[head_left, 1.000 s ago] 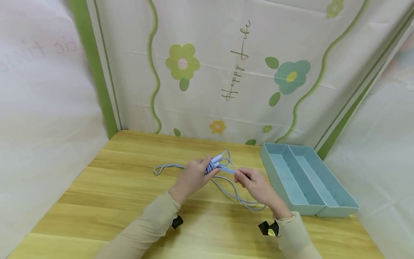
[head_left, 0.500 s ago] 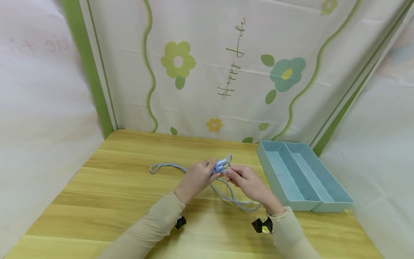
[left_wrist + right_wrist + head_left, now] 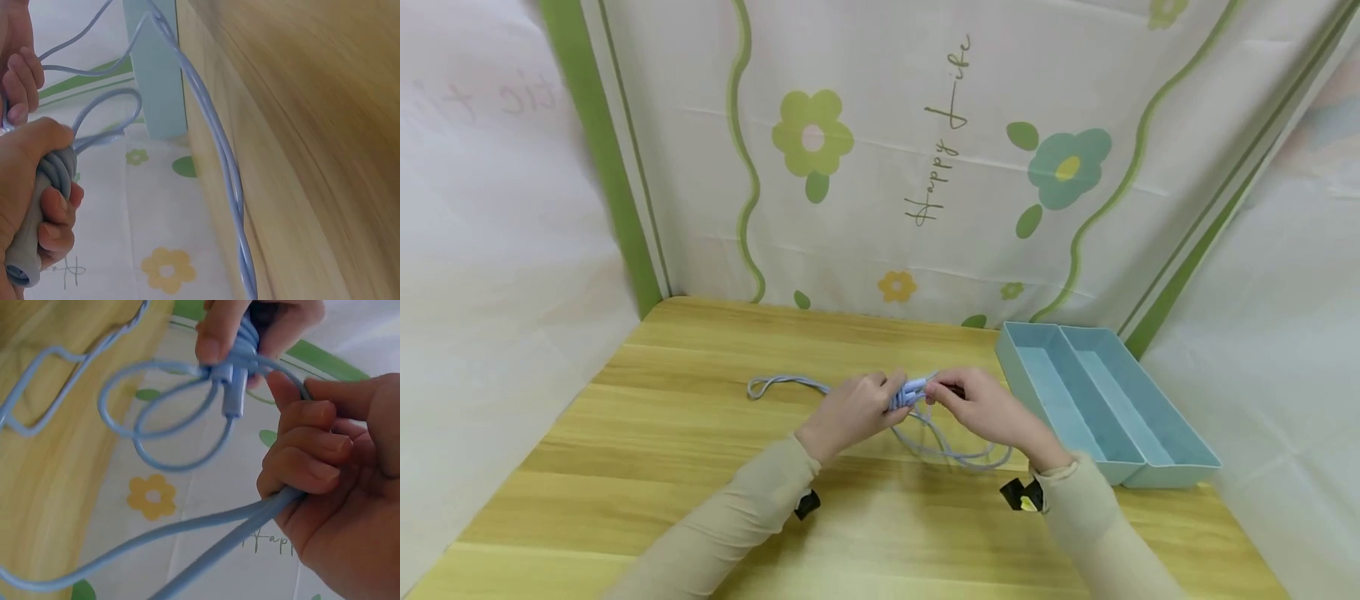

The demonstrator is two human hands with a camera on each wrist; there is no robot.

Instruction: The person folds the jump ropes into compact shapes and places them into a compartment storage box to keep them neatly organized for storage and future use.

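A light blue cord with thick handle-like ends (image 3: pixel 234 394) is bunched between the two hands above the table. My left hand (image 3: pixel 857 410) grips the handles and the coils wound round them; in the left wrist view one grey-blue handle (image 3: pixel 26 250) sticks out below the fist. To its right, my right hand (image 3: pixel 988 410) pinches a strand between thumb and forefinger, its other fingers curled round two more strands (image 3: pixel 231 540). Small loops (image 3: pixel 181 465) stand out from the handle ends. Loose cord (image 3: pixel 786 380) lies to the left, and another length hangs below the hands.
Two pale blue trays (image 3: pixel 1172 477) stand side by side at the right of the wooden table (image 3: pixel 647 467). A white curtain (image 3: pixel 850 225) with printed flowers rises behind the table, and pale sheets hang at both sides.
The right hand has come closer to the left, and its strand is now drawn up by the handles. The left hand keeps its grip on the bundle. The view has shifted slightly.
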